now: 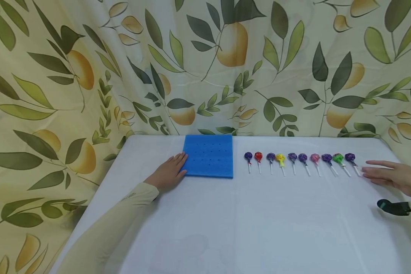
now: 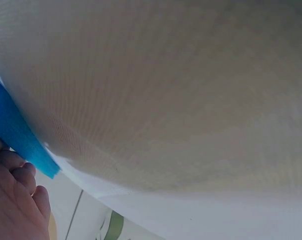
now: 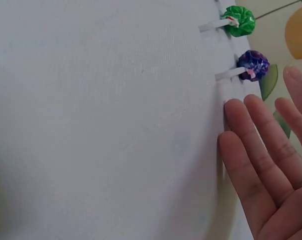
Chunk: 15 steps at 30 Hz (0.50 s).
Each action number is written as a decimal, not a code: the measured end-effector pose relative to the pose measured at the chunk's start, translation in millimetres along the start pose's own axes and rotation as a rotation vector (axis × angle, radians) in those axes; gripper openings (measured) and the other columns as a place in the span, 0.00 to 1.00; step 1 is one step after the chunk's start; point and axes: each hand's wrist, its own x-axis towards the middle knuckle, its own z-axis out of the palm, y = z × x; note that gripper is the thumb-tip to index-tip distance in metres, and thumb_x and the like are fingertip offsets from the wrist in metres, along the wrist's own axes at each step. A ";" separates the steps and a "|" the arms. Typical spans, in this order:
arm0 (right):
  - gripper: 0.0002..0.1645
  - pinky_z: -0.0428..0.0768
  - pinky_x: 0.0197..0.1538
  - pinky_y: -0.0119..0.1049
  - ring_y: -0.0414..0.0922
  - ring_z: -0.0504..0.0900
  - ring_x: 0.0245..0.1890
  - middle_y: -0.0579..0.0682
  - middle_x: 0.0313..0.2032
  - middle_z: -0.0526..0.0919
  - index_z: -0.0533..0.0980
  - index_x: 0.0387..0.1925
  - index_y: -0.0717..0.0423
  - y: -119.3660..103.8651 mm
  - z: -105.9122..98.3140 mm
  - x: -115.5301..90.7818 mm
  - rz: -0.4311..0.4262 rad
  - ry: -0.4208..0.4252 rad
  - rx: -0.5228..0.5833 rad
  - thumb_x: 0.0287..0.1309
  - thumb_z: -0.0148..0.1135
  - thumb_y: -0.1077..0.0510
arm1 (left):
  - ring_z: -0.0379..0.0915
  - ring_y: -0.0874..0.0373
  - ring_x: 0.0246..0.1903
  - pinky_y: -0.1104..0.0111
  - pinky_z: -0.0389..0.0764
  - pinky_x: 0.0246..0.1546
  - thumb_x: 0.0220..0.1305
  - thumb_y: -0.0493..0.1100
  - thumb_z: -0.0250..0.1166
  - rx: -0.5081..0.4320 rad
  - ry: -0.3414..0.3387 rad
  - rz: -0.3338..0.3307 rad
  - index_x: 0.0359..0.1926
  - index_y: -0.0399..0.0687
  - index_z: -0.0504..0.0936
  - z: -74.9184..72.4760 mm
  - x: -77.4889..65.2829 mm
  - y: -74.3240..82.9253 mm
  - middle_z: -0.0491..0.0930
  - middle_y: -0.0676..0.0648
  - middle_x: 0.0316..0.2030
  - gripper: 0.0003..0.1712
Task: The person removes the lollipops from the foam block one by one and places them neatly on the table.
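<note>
My left hand rests at the left edge of a blue foam block with rows of small holes in its top. In the left wrist view the fingers touch the block's side. To the block's right lies a row of wrapped lollipops on white sticks: purple, red, yellow, pink and green. My right hand is at the row's right end, its fingers extended and holding nothing. Closest to it is a purple lollipop, apart from the fingertips, with the green lollipop beyond.
Everything lies on a white-covered table. A curtain printed with leaves and fruit hangs behind its far edge and on the left. A black band is on the right wrist.
</note>
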 end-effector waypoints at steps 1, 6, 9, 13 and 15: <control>0.15 0.83 0.40 0.29 0.28 0.83 0.31 0.23 0.28 0.79 0.71 0.31 0.21 2.8 -0.7 -1.0 -0.016 -0.010 0.022 0.45 0.70 0.42 | 0.39 0.50 0.74 0.57 0.47 0.74 0.73 0.55 0.40 0.006 -0.002 -0.001 0.73 0.41 0.44 0.2 0.6 -0.4 0.44 0.42 0.74 0.36; 0.13 0.82 0.38 0.25 0.24 0.81 0.32 0.20 0.31 0.79 0.66 0.36 0.20 14.2 -0.6 -4.9 -0.065 0.009 0.004 0.57 0.61 0.43 | 0.39 0.50 0.74 0.57 0.47 0.74 0.73 0.55 0.39 -0.005 -0.005 0.003 0.73 0.41 0.44 0.0 3.2 -2.3 0.43 0.42 0.74 0.36; 0.15 0.82 0.37 0.24 0.21 0.79 0.33 0.17 0.33 0.76 0.63 0.44 0.23 16.8 2.0 -7.9 -0.106 0.035 -0.073 0.59 0.58 0.42 | 0.39 0.50 0.74 0.56 0.47 0.74 0.73 0.55 0.40 -0.014 -0.011 0.000 0.73 0.42 0.44 -1.3 3.7 -3.4 0.43 0.42 0.74 0.36; 0.19 0.80 0.34 0.23 0.18 0.76 0.33 0.14 0.35 0.74 0.63 0.55 0.29 11.9 13.8 -13.9 -0.200 0.074 -0.221 0.64 0.54 0.47 | 0.39 0.49 0.74 0.56 0.47 0.74 0.73 0.55 0.41 -0.005 -0.020 -0.007 0.73 0.42 0.45 -2.2 0.8 -6.0 0.44 0.42 0.74 0.37; 0.23 0.81 0.33 0.24 0.15 0.73 0.34 0.13 0.36 0.71 0.64 0.61 0.39 5.4 23.6 -19.6 -0.266 0.108 -0.328 0.65 0.54 0.50 | 0.40 0.49 0.74 0.56 0.48 0.73 0.73 0.55 0.41 -0.004 -0.020 0.000 0.73 0.41 0.45 -2.6 -0.9 -6.6 0.44 0.42 0.74 0.37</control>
